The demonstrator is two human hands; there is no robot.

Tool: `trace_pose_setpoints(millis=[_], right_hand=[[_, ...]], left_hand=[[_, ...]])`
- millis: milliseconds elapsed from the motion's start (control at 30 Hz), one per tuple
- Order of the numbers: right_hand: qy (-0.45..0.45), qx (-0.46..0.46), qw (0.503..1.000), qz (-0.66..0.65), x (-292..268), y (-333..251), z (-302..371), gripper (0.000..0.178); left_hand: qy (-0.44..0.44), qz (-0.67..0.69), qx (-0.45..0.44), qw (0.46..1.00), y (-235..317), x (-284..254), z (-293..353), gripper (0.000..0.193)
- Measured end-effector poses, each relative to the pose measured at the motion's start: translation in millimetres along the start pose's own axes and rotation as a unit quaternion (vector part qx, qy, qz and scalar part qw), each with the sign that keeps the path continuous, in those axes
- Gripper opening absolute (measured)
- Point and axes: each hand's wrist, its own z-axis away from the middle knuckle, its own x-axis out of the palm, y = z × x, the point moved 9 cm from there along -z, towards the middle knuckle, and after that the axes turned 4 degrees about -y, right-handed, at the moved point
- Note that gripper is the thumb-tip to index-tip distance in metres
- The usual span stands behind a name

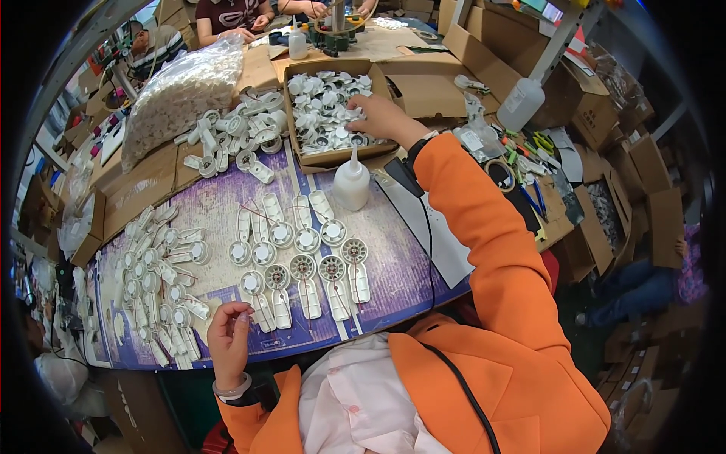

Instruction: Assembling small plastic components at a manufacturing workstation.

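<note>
My right hand point(382, 119) reaches over a cardboard box point(333, 160) heaped with small white round plastic parts point(325, 102). Its thumb and fingers close around one of the parts on the heap. Near the table's front edge, my left hand point(228, 337) is raised with bent fingers and its thumb pressed to the fingertips; whatever lies in that pinch is too small to make out. Beyond it lie two rows of white handled housings with round heads point(306, 268). Some heads carry white discs; others show open grilles. Thin red wires stick out of several.
A white squeeze bottle point(351, 185) stands before the box. More assembled housings point(151, 280) pile up on the left, loose housings point(242, 132) behind. A large bag of white parts point(185, 98) sits farther back. Pliers point(537, 200) and tools lie right. Other people point(227, 19) work across the table.
</note>
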Motion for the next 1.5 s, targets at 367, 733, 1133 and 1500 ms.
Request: trace_pose_setpoints(millis=[367, 733, 1133, 1500], right_hand=[[-0.008, -0.034, 0.999, -0.005, 0.4, -4.4, -2.1, 0.038], [0.133, -0.01, 0.99, -0.043, -15.0, 3.1, 13.1, 0.035], [0.206, 0.03, 0.908, -0.362, -58.1, 57.5, 18.8, 0.038], [0.132, -0.323, 0.909, -0.228, -47.3, -221.5, 149.9, 0.044]], left_hand=[[-0.004, 0.007, 0.002, 1.0, 2.4, 1.1, 4.0, 0.014], [-0.007, 0.032, -0.001, 0.999, 7.6, 2.1, 8.6, 0.015], [-0.089, 0.091, 0.017, 0.992, 41.5, 32.5, -10.4, 0.017], [-0.195, 0.543, -0.028, 0.816, 79.5, 117.9, -54.5, 0.059]])
